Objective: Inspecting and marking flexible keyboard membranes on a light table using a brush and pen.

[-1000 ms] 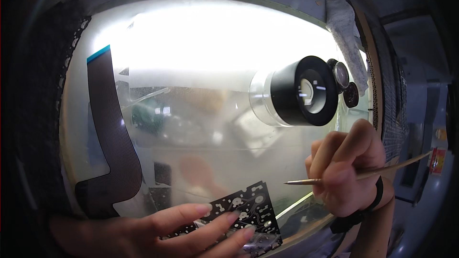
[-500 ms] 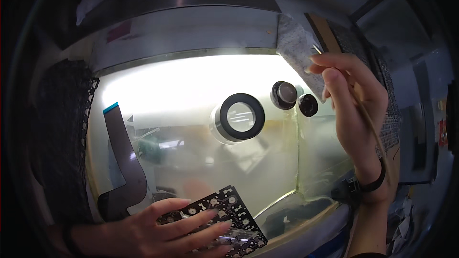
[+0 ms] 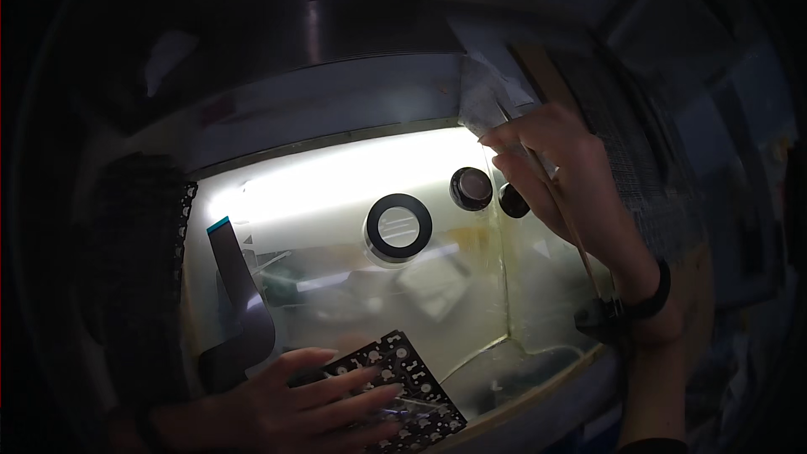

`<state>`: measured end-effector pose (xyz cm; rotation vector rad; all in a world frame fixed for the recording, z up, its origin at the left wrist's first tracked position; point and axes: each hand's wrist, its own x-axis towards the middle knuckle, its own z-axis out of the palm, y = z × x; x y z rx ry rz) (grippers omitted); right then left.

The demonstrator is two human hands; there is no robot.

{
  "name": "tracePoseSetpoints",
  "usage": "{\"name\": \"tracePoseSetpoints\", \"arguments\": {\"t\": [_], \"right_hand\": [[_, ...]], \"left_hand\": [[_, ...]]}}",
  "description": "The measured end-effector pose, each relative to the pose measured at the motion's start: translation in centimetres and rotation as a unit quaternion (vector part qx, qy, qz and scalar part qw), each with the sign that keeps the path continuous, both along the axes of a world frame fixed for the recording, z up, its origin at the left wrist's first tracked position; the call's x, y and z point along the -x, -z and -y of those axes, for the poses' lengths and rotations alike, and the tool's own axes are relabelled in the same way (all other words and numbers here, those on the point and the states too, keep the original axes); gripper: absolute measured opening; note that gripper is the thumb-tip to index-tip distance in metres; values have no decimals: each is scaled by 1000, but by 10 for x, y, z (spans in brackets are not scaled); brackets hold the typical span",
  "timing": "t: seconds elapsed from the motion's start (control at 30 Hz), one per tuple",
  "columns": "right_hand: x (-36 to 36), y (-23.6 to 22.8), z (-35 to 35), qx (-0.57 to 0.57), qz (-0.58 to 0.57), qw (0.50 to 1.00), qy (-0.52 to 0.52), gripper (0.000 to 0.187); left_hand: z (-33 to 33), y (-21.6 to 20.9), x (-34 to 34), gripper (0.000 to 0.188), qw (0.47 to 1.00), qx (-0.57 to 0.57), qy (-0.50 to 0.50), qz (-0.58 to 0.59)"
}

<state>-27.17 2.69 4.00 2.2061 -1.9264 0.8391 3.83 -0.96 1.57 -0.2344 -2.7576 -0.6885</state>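
Observation:
Fingers spread, my left hand (image 3: 290, 412) lies flat on a black printed circuit sheet (image 3: 429, 395) with pale pads, at the near edge of a lit glass worktop. A shiny clear film shows between the fingers. My right hand (image 3: 567, 168) is raised over the far right corner, closed on a thin stick-like tool (image 3: 570, 223) with a tan handle. Its tip points away from me, near a greyish sheet of paper or cloth (image 3: 481, 94). Just left of that hand stand a small dark round pot (image 3: 471, 188) and a second pot (image 3: 512, 200), partly covered by the hand.
A black-rimmed round magnifier (image 3: 399, 227) stands mid-glass. To the left lies a dark flat flexible tail (image 3: 239, 286) with a blue end. Dark stacked sheets (image 3: 139, 286) flank the left edge, and more sheets (image 3: 622, 118) sit at the right. A bright light strip (image 3: 353, 168) glows behind.
My right hand has moved left with the tool, now close to the pots and partly covering the smaller one. My left hand stays on the circuit sheet. The view has shifted and darkened around the light.

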Motion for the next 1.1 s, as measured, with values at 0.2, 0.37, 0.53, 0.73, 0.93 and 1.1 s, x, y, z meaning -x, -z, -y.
{"name": "tracePoseSetpoints", "arguments": {"t": [0.2, 0.37, 0.53, 0.73, 0.93, 1.1], "right_hand": [[-3, 2, -1, -20, -50, 998, -13, 25], [-4, 2, 14, -49, -33, 998, 1, 25], [-2, -2, 41, -48, -43, 998, 10, 21], [-6, 12, 92, -105, -63, 992, -25, 13], [-2, 21, 94, -34, -187, 981, -46, 9], [-10, -18, 72, -75, 6, 995, 63, 7]], "left_hand": [[5, 6, -1, 37, 1000, 5, 20, -1], [5, -3, 3, 29, 1000, 24, -3, -4], [5, 2, 2, 32, 1000, 26, 10, -10], [0, 8, -3, 33, 999, -35, 27, -32], [0, 23, -1, 39, 994, -48, 54, -83], [4, 26, 1, 41, 996, -41, 51, -62]]}}
